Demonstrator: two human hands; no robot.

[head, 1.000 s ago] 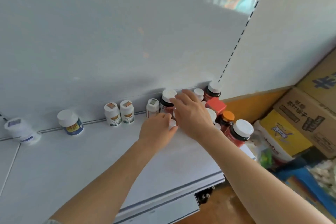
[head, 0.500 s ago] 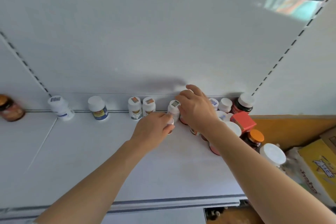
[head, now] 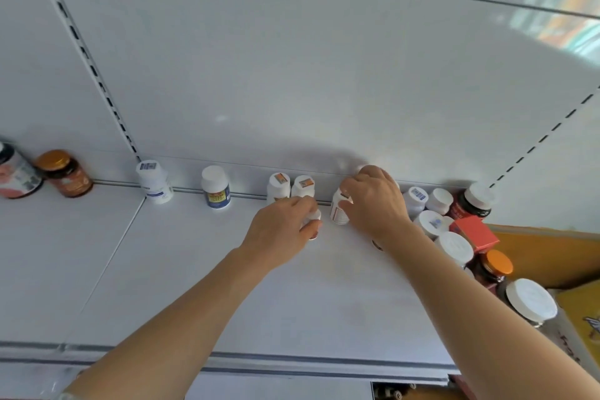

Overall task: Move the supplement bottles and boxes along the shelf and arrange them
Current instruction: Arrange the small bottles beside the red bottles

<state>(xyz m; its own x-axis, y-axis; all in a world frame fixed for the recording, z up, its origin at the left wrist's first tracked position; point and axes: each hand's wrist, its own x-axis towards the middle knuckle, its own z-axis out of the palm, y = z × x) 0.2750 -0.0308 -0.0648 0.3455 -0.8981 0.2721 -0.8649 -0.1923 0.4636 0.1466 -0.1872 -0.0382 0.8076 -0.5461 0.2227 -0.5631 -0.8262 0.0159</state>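
Bottle (head: 339, 213) label apparently hand-hidden (head: 373, 201)

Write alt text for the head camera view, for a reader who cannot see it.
Two bare hands reach over a white shelf: the left hand grips a small white bottle, and the right hand holds another white bottle by the back wall. More bottles stand spaced along the wall to the left, and a crowded group with a red box sits at the right.
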